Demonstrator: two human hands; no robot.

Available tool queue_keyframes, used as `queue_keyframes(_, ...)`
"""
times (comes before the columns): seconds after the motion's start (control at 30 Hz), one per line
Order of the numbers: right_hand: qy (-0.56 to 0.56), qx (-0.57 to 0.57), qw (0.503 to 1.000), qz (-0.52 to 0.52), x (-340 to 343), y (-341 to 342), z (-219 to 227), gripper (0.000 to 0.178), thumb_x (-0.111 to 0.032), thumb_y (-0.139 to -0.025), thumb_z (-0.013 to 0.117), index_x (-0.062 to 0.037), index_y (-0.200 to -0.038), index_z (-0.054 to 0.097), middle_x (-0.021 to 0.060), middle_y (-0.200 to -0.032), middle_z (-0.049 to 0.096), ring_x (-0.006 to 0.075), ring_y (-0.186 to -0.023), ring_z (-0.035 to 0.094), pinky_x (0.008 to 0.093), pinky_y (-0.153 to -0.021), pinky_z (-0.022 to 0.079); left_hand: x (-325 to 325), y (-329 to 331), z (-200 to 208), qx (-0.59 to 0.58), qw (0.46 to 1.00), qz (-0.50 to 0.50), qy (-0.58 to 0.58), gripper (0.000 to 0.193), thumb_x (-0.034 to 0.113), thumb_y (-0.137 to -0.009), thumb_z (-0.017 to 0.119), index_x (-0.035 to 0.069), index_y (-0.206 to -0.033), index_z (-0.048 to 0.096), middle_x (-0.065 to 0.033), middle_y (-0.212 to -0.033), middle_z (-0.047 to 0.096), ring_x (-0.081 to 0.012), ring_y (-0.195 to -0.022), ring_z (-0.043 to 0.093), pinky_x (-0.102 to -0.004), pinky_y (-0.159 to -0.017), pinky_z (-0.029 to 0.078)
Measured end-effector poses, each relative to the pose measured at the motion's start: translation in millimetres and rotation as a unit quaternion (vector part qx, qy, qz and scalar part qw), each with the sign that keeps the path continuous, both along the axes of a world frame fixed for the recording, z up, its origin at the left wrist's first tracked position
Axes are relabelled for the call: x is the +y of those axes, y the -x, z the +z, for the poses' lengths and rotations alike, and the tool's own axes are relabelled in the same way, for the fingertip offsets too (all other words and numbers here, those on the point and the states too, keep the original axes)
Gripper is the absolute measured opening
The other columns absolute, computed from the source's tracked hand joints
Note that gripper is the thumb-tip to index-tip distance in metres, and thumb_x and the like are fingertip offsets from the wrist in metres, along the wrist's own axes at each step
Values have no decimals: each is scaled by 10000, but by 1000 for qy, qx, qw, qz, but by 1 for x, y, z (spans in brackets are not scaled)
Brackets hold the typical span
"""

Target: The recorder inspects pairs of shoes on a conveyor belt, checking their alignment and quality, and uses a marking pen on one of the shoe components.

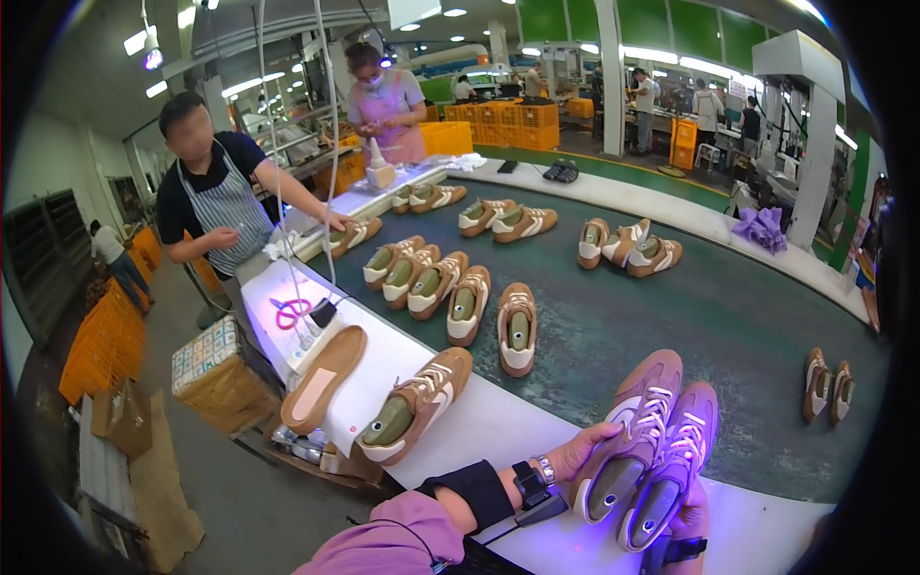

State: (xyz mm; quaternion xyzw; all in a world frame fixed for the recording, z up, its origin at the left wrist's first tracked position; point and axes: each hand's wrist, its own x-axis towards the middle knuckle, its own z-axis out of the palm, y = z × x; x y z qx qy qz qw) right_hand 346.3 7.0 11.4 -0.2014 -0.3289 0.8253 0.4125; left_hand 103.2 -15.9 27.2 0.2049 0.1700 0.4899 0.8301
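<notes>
My left hand [581, 450] is closed on the side of a brown-and-white lace-up sneaker [644, 407]. A matching sneaker [692, 431] is pressed alongside it, gripped by my right hand [692, 516] from the right and below; part of that hand is hidden. Both shoes have green shoe lasts inside and stand toe away from me, under violet light. To the left, another sneaker [419, 407] rests on the white table edge [470, 431], beside a loose brown outsole [324, 381] and red-handled scissors [291, 312].
Several sneakers [469, 305] stand on the dark green conveyor belt [575, 326], with a pair [816, 385] at far right. A co-worker in a striped apron [230, 206] touches a shoe at the left. White cords [273, 144] hang near the table; a purple cloth [762, 228] lies beyond the belt.
</notes>
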Motion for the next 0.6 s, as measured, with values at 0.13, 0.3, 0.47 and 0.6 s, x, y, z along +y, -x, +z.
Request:
queue_keyframes(0.13,70,12,994,-79,-13,-8,-8,656,-355,-671,717,42,-1159,532,211,-1019,635,361,-885,647,465,-801,554,-9,-3,19,12,1000,22,6,585,412,-860,540,5,-1274,471,-161,-1189,589,-227,-1026,606,-365,-945,469)
queue_keyframes(0.3,12,27,990,-139,-6,-10,18,638,-304,-807,587,18,-1326,404,170,-1254,521,289,-1151,525,416,-1029,388,-8,-8,20,13,987,151,47,514,327,-876,554,38,-1286,441,-117,-1215,554,-223,-1081,571,-372,-971,454)
queue_keyframes(0.47,37,76,971,-224,7,7,35,464,-179,-883,574,-26,-1302,448,94,-1230,557,225,-1155,525,392,-1030,380,3,13,5,-25,970,240,41,533,292,-838,632,88,-1291,439,-72,-1219,548,-219,-1118,551,-392,-928,495)
queue_keyframes(0.6,33,53,952,-300,0,4,43,418,-168,-874,602,-42,-1253,480,56,-1135,601,189,-1069,577,357,-972,433,10,5,1,-2,965,258,54,527,315,-840,634,91,-1279,445,-84,-1216,545,-228,-1102,559,-413,-895,519)
